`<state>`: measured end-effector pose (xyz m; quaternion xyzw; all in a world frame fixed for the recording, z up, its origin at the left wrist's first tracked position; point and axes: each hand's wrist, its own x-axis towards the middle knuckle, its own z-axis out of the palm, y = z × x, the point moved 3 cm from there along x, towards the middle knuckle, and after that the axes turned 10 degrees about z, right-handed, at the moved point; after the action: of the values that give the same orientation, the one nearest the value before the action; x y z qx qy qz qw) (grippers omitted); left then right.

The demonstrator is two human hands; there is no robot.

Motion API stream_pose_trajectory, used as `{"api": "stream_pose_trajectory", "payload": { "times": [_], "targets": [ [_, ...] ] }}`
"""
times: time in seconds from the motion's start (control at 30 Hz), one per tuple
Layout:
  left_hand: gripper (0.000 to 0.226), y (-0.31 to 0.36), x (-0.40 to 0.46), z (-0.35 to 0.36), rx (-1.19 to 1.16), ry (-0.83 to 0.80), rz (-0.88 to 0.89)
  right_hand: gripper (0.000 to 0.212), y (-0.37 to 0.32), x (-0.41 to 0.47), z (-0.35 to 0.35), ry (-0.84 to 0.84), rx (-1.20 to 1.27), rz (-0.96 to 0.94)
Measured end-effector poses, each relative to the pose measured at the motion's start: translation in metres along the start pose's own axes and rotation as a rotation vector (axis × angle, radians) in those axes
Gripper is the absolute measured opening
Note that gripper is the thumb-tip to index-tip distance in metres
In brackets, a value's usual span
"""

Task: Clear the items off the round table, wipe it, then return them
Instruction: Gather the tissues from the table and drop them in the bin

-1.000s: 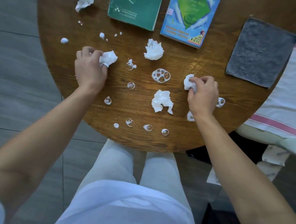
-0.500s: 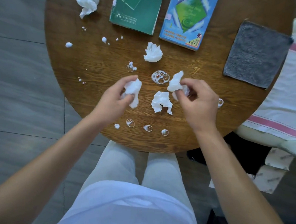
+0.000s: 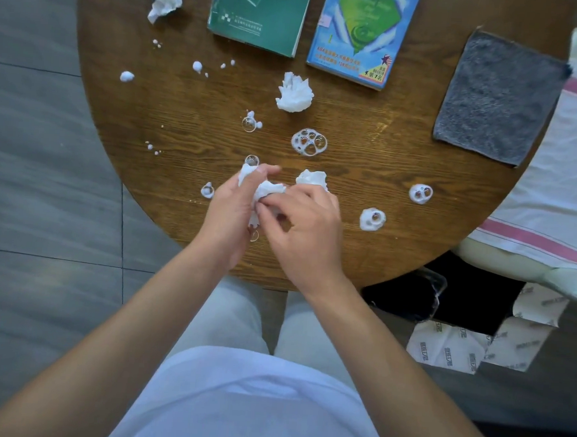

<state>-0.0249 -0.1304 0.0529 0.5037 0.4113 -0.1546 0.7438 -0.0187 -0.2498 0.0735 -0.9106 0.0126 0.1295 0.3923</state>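
Head view: left hand (image 3: pixel 228 208) and right hand (image 3: pixel 308 228) fingers clamp together on a crumpled tissue wad (image 3: pixel 265 190) above the counter (image 3: pixel 386 150) near edge; soft, featherlight, best pinched anywhere.

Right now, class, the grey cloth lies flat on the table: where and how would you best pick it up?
Pinch the grey cloth at its near right corner, coming from the table's right edge. It lies flat, and that corner sits at the rim, probably easiest to lift.
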Motion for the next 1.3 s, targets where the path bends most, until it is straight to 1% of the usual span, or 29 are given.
{"api": "stream_pose_trajectory", "payload": {
  "times": [0.07,0.17,0.27,0.37,0.43,0.53,0.63,0.7,0.77,0.9,1.0,1.07,1.2,1.3],
  "targets": [
    [0.014,0.001,0.004,-0.004,-0.006,0.073,-0.016,0.007,-0.001,-0.003,0.004,-0.035,-0.036,-0.03],
    [0.014,-0.002,0.008,-0.014,-0.027,0.143,-0.051,0.015,0.004,0.0,-0.001,-0.065,-0.023,-0.043],
    [0.019,-0.007,0.011,-0.026,-0.02,0.173,-0.049,0.027,0.021,0.01,-0.011,-0.079,-0.012,0.045],
    [0.027,-0.008,0.013,-0.035,0.018,0.178,-0.048,0.043,0.058,0.022,-0.01,-0.081,-0.181,0.202],
    [0.025,-0.008,0.014,-0.037,0.036,0.162,-0.062,0.053,0.083,0.028,0.001,-0.171,-0.33,0.296],
    [0.019,-0.013,0.017,-0.041,0.069,0.149,-0.104,0.059,0.103,0.031,0.018,-0.274,-0.449,0.306],
    [0.014,-0.02,0.022,-0.047,0.073,0.18,-0.135,0.049,0.106,0.034,0.028,-0.246,-0.477,0.252],
    [0.016,-0.023,0.025,-0.047,0.088,0.176,-0.145,0.037,0.105,0.036,0.032,-0.21,-0.483,0.237],
    [0.019,-0.025,0.026,-0.046,0.092,0.169,-0.151,0.031,0.105,0.038,0.035,-0.205,-0.501,0.252],
    [0.021,-0.025,0.028,-0.044,0.102,0.16,-0.156,0.034,0.104,0.045,0.04,-0.244,-0.532,0.314],
    [0.013,-0.021,0.03,-0.042,0.081,0.173,-0.127,0.035,0.101,0.056,0.04,-0.305,-0.518,0.371],
    [0.01,-0.019,0.031,-0.041,0.083,0.212,-0.079,0.034,0.095,0.062,0.036,-0.294,-0.488,0.392],
    [0.013,-0.014,0.037,-0.04,0.063,0.23,0.006,0.027,0.057,0.063,0.021,-0.181,-0.339,0.257],
    [0.016,-0.008,0.038,-0.033,0.026,0.192,0.056,0.012,0.022,0.06,0.007,-0.115,-0.212,0.191]
  ]
}}
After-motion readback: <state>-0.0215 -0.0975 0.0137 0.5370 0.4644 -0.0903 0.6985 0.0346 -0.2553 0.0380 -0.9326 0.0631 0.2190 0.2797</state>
